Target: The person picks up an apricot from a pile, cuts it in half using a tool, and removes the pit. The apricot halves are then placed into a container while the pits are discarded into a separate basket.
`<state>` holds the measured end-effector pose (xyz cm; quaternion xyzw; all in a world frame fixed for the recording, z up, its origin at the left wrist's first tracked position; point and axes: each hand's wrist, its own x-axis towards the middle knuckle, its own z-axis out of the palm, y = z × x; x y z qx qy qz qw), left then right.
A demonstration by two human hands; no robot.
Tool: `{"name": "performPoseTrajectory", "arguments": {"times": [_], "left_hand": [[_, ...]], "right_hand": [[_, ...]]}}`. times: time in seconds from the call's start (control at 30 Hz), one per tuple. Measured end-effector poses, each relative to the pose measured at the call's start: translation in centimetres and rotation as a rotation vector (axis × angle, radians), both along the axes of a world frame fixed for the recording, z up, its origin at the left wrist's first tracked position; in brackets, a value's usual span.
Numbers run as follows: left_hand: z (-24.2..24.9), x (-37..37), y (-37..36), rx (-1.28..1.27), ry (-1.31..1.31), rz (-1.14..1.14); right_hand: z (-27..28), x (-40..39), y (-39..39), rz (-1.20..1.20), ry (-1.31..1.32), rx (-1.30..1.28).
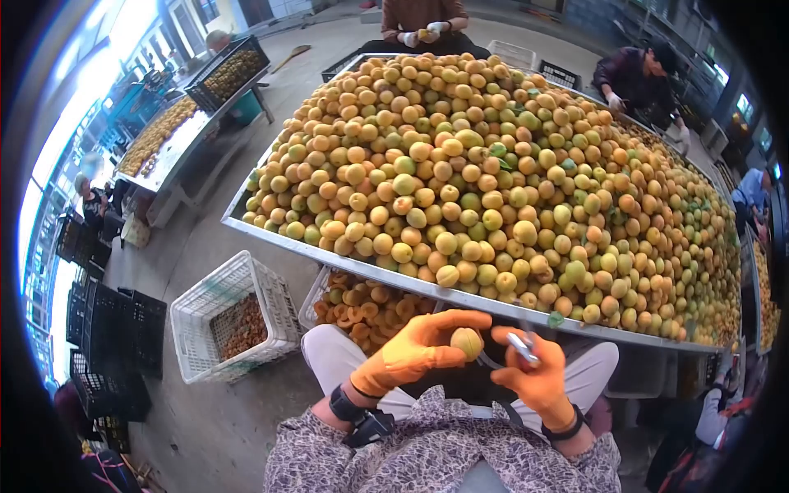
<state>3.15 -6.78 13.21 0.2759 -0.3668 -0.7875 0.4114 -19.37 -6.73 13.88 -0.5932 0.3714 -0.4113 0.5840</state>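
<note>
My left hand (411,355), in an orange glove, is closed around a yellow-orange apricot (468,343), with thumb and fingers at its sides. A little to its right, my right hand (541,382) in a matching glove grips a small silver knife (523,350); its blade end is blurred. Both hands hover over my lap, just in front of the big metal-edged table (329,249). A large heap of whole apricots (444,177) covers that table. Below its edge, left of my hands, a crate of halved apricots (362,308) is partly hidden by my left hand.
A white plastic crate (193,308) with brown pits (240,327) inside stands on the floor at left. Black crates (123,329) are stacked beyond it. Another table (177,152) with fruit is at the upper left. Co-workers (645,82) sit around the heap.
</note>
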Motion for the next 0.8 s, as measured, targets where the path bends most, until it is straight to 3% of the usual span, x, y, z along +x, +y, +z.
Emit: {"name": "performPoseTrajectory", "arguments": {"times": [0.03, 0.07, 0.13, 0.23, 0.3, 0.37, 0.43, 0.5, 0.57, 0.6, 0.63, 0.7, 0.77, 0.8], "left_hand": [[-0.6, -0.8, 0.2, -0.013, 0.107, -0.017], [-0.9, -1.6, 0.5, -0.007, 0.151, 0.018], [-1.3, -2.3, 1.1, -0.002, 0.194, 0.062], [-1.7, -2.4, 1.8, 0.045, 0.055, 0.124], [-2.0, -2.5, 2.4, -0.183, -0.184, 0.134], [-2.2, -3.5, 2.7, -0.236, -0.211, 0.206], [-2.9, -4.1, 2.5, -0.351, -0.359, 0.35], [-2.5, -4.7, 2.8, -0.298, -0.307, 0.45], [-2.5, -4.6, 3.2, -0.458, -0.573, 0.545], [-3.2, -4.3, 3.1, -0.771, -0.801, 0.642], [-3.6, -4.2, 3.3, -0.767, -0.805, 0.628], [-3.8, -4.4, 2.8, -0.63, -0.636, 0.689], [-4.1, -4.6, 2.9, -0.713, -0.565, 0.769], [-3.7, -4.2, 3.0, -0.503, -0.468, 0.705]], "right_hand": [[0.5, 0.8, -0.3, 0.015, -0.019, 0.08], [-2.7, 1.4, -0.6, 0.016, -0.16, 0.057], [-2.7, 1.2, -1.3, 0.066, -0.029, 0.015], [-2.4, 1.2, -1.7, 0.136, 0.178, -0.113], [-2.0, 1.7, -1.6, 0.112, 0.283, -0.371], [-1.6, 2.3, -1.3, 0.111, 0.244, -0.42], [-2.3, 2.4, -0.8, 0.116, 0.256, -0.332], [-3.1, 3.3, -0.1, 0.087, 0.225, -0.329], [-3.7, 3.9, 0.6, 0.007, 0.059, -0.246], [-4.3, 4.2, 0.7, -0.017, 0.059, -0.236], [-4.6, 4.8, 0.8, -0.024, -0.022, -0.138], [-3.8, 6.0, 1.0, -0.096, -0.415, 0.399], [-4.5, 5.7, 0.7, -0.116, -0.398, 0.418], [-4.7, 5.7, 0.6, -0.052, -0.359, 0.367]]}}
